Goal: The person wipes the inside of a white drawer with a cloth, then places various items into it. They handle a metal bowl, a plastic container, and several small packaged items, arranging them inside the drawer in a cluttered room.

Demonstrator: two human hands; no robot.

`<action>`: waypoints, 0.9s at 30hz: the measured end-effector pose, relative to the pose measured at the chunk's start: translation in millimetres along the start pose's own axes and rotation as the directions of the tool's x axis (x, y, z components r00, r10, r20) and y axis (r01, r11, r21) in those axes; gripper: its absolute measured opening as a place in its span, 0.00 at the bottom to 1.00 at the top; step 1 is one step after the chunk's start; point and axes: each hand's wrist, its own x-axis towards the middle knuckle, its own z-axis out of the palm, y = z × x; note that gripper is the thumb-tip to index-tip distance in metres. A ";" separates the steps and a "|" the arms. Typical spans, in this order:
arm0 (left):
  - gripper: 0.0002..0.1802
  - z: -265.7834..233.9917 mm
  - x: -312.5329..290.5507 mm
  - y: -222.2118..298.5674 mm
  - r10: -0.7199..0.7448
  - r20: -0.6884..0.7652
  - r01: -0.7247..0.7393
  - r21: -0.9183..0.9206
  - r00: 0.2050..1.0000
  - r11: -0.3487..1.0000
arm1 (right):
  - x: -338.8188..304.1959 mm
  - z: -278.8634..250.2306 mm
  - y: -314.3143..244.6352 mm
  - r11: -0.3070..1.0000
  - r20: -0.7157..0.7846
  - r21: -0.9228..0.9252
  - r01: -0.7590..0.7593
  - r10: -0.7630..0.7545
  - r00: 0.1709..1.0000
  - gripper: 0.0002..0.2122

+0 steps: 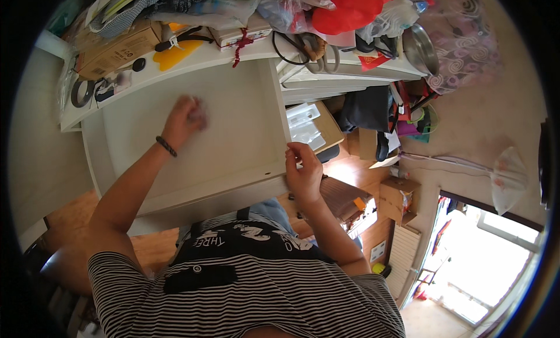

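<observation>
Stiff-looking drawer [233, 125], best held at front; right hand [304, 173] curled by front-right corner, left hand [184, 118] blurred; can't tell either grip

Striped shirt [256, 300], dark beaded bracelet [166, 146].

I squint at the daylight glaring through the bright opening [490, 256] on the right; pale walls [466, 125] surround it, and warm brown wooden floor [158, 246] shines in patches.
</observation>
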 end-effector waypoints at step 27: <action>0.15 37.7 19.2 40.3 0.005 0.738 -0.145 0.126 0.675 0.981 | 0.6 -0.2 -2.7 1.000 -0.012 0.019 -0.025 0.025 1.000 0.05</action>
